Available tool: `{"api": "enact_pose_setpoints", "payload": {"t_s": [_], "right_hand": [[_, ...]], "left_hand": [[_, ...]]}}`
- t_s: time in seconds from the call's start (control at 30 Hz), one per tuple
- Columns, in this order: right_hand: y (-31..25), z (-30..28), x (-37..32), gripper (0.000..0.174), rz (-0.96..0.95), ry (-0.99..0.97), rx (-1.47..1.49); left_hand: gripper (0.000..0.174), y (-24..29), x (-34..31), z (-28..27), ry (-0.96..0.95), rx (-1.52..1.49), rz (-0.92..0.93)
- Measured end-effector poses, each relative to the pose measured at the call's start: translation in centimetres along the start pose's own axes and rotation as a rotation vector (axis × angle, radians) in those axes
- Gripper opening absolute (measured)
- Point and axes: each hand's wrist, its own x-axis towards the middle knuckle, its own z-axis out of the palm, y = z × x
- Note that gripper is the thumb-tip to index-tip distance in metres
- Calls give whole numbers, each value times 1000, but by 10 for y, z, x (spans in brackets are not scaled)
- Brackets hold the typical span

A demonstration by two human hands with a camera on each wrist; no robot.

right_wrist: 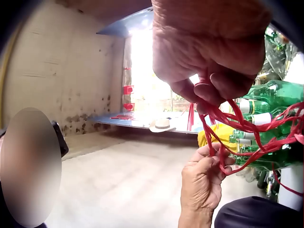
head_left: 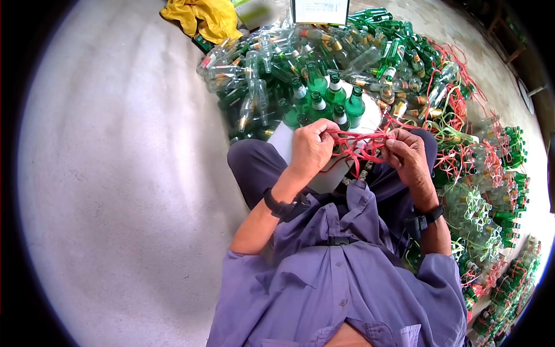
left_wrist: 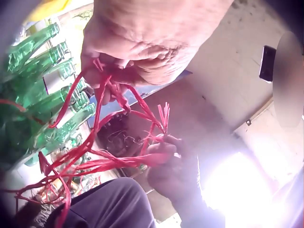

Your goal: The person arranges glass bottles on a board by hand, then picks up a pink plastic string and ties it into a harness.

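Observation:
A tangle of knotted red plastic twine (head_left: 363,144) stretches between the two hands above the lap. The left hand (head_left: 314,147) pinches one side of it between thumb and curled fingers. On the other side, the right hand (head_left: 406,153) grips strands at its fingertips. In the left wrist view, loops of the red twine (left_wrist: 90,152) hang between the hands, with short cut ends sticking up by the right hand (left_wrist: 171,166). Just beyond the hands, several green bottles (head_left: 318,101) stand upright in a cluster on a white surface (head_left: 281,139).
A large heap of loose green and clear bottles (head_left: 254,87) lies ahead. More bottles bound with twine (head_left: 483,202) stand along the right side. Loose red twine (head_left: 457,104) trails over the heap's right edge. A yellow bag (head_left: 205,20) lies at the far left of the heap.

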Motion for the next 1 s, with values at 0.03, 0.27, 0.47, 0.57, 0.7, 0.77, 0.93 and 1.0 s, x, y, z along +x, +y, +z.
{"api": "enact_pose_setpoints", "payload": {"t_s": [0.03, 0.27, 0.47, 0.57, 0.7, 0.77, 0.93, 1.0], "right_hand": [[-1, 0, 0, 13, 0, 0, 1], [2, -21, 4, 10, 49, 56, 268], [-5, -29, 0, 10, 117, 83, 297], [-2, -42, -1, 13, 148, -56, 355], [-8, -45, -3, 18, 197, -128, 401], [-9, -42, -3, 21, 214, -138, 357], [-10, -13, -8, 26, 187, -209, -107], [-5, 0, -12, 24, 226, -207, -168]], "left_hand": [[18, -2, 1, 0, 59, 77, 70], [17, -15, -1, -13, 109, 116, 13], [11, -22, -2, -26, 37, -47, -41], [11, -19, -1, -34, -54, -220, -135], [15, -22, -2, -38, -141, -193, -191], [16, -21, -4, -33, -174, -194, -236], [15, 0, -8, -20, -196, -296, -149], [15, 8, -5, -19, -200, -317, -137]]}}
